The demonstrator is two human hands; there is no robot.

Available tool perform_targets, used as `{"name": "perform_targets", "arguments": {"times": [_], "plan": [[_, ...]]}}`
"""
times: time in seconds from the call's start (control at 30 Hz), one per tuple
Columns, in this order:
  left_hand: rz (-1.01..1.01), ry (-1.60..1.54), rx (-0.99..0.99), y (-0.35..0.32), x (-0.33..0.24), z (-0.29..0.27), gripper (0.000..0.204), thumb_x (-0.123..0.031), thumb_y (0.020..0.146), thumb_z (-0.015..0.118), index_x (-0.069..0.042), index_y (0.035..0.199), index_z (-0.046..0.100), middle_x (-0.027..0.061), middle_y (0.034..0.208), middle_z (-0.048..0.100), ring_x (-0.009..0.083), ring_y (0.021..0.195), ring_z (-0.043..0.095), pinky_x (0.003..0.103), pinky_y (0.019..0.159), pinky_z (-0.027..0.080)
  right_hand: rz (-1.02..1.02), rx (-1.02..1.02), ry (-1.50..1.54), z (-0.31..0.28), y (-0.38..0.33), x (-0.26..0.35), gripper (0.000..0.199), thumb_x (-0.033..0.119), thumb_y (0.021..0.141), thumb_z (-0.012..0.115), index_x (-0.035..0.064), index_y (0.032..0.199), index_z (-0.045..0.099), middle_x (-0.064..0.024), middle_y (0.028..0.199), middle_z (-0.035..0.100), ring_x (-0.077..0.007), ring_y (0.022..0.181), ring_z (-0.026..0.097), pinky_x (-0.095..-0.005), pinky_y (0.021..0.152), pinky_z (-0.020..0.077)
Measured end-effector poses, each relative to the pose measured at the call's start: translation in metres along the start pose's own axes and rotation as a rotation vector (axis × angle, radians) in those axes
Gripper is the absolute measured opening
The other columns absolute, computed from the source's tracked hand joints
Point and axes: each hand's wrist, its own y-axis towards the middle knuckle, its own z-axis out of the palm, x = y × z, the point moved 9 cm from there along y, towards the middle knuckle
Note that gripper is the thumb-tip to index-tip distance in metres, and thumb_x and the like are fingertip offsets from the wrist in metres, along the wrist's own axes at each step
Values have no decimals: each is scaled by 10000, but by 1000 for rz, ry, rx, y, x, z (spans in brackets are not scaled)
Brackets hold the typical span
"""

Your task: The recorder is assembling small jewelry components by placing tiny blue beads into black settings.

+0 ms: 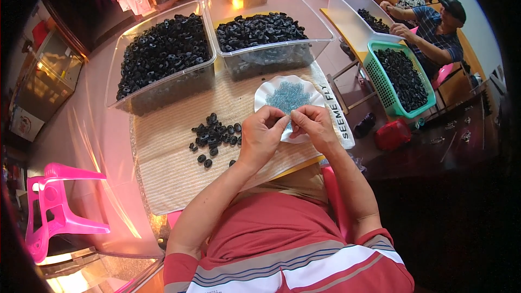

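My left hand (261, 133) and my right hand (315, 126) meet fingertip to fingertip over the near edge of a white, wavy-rimmed dish (262, 93). Both are closed in a pinch. What sits between the fingertips is too small to make out. A heap of small, clear bluish pieces (287, 96) fills the middle of the dish. To the left of my left hand, a loose pile of small black ring-like parts (213, 134) lies on the ribbed mat (163, 168).
Two clear plastic bins (163, 89) (266, 54) full of black parts stand at the table's far side. On the right are a green basket (429, 95) of black parts and a white bin (347, 8), where a co-worker (442, 32) handles parts. A pink stool (62, 206) stands left.
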Motion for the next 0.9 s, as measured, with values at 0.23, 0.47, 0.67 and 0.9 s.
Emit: {"name": "perform_targets", "arguments": {"times": [0.23,0.47,0.67,0.9], "plan": [[-36,-11,30,6,16,0,126,-112,920,758,-6,933,693,14,799,700,61,684,622,224,605,506,20,12,32,2,1,-6,216,195,1037,617,-14,1044,672,-32,846,662,-107,713,660,-287,697,618],[-79,-53,60,11,26,1,133,-119,921,757,-6,949,694,21,801,704,71,676,631,226,606,512,-100,-36,-7,-1,2,1,169,108,1032,601,-30,1107,660,-38,888,669,-97,787,664,-247,712,577],[-73,7,34,12,22,-2,129,-111,908,733,12,933,702,56,782,723,87,707,657,265,643,526,-245,-134,-268,-2,-2,17,148,55,1010,607,-21,1125,662,-45,910,678,-105,773,665,-247,702,548],[20,191,23,10,7,-1,124,-119,902,747,0,917,717,13,760,691,56,673,599,255,621,492,-337,-241,-375,-9,-8,28,153,57,1008,620,-18,1133,667,-29,897,685,-90,758,682,-225,697,555]]}}
